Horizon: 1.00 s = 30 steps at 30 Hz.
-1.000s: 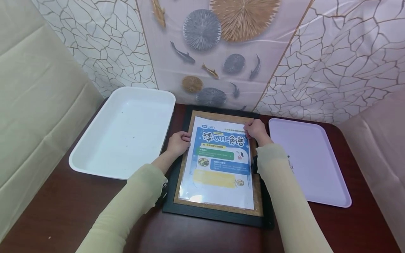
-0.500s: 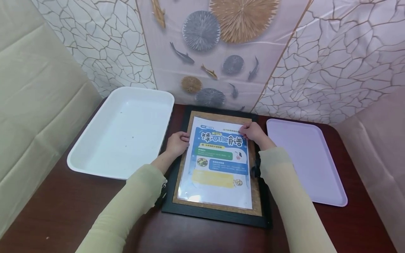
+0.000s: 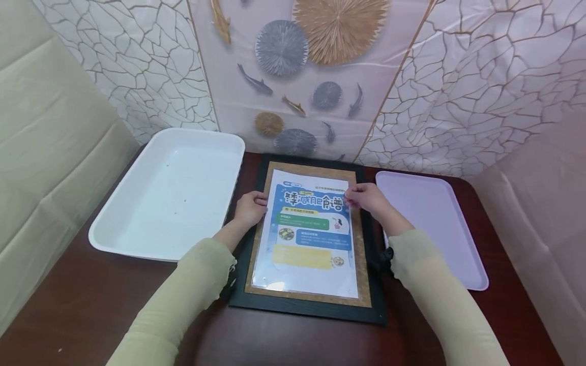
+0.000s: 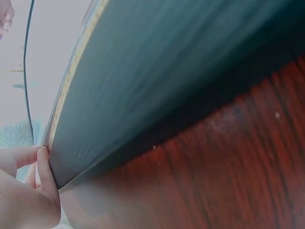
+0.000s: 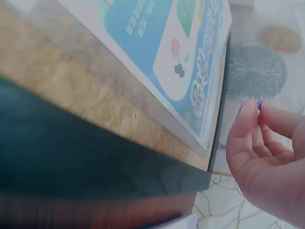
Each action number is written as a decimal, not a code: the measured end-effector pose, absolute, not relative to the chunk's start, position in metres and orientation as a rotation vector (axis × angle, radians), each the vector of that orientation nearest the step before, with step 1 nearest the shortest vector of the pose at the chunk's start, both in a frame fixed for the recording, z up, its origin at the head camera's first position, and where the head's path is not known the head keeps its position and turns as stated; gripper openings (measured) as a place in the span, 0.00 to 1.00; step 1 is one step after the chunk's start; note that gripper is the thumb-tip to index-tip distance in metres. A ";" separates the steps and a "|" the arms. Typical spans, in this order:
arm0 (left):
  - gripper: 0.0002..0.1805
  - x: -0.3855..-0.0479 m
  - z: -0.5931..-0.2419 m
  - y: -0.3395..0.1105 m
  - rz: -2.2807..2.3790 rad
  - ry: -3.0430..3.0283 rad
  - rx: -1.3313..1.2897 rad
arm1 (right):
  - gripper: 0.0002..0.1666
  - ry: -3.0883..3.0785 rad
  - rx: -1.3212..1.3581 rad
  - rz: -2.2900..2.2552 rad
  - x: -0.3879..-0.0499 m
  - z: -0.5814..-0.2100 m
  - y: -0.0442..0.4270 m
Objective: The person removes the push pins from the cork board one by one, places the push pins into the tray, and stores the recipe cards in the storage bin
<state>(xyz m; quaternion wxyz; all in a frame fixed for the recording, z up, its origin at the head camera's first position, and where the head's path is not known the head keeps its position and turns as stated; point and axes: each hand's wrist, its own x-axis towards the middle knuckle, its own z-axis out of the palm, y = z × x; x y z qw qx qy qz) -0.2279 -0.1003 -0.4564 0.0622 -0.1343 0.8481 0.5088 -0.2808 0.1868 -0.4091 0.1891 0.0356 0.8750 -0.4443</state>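
Observation:
A laminated sheet [image 3: 304, 277] printed in blue, green and yellow lies on a cork board [image 3: 316, 298] with a black frame [image 3: 311, 308]. My left hand [image 3: 251, 208] is at the sheet's upper left edge. In the left wrist view, its thumb and finger [image 4: 45, 174] meet there, pinching the edge. My right hand [image 3: 368, 198] is beside the upper right edge. In the right wrist view, its thumb and forefinger pinch a small purple pushpin [image 5: 259, 104], mostly hidden by the fingertips, and the hand looks slightly raised above the board.
A white deep tray [image 3: 169, 198] stands left of the board, close to the left hand. A flat lilac tray [image 3: 435, 229] lies to the right, partly under the right sleeve. Behind the dark red table [image 3: 137, 300] hangs a patterned cloth [image 3: 320, 76].
My right hand has drawn back from the sheet's upper right corner, down and outward to its right edge. The left hand keeps its place on the sheet. The head view has shifted slightly.

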 end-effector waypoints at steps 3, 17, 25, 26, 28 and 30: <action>0.19 -0.227 -0.456 -0.101 1.542 2.555 -0.416 | 0.18 2.440 0.058 -1.275 -0.273 -0.404 0.194; 0.20 -0.226 -0.452 -0.108 1.598 2.503 -0.428 | 0.19 2.423 -0.040 -1.355 -0.237 -0.388 0.240; 0.27 -0.224 -0.438 -0.111 1.510 2.423 -0.339 | 0.19 2.424 0.018 -1.411 -0.218 -0.388 0.269; 0.26 -0.224 -0.436 -0.110 1.501 2.423 -0.306 | 0.19 2.426 0.029 -1.415 -0.216 -0.388 0.273; 0.24 -0.223 -0.432 -0.108 1.487 2.428 -0.234 | 0.20 2.419 0.043 -1.439 -0.211 -0.389 0.282; 0.21 -0.222 -0.427 -0.106 1.496 2.434 -0.162 | 0.20 2.414 0.058 -1.461 -0.207 -0.389 0.289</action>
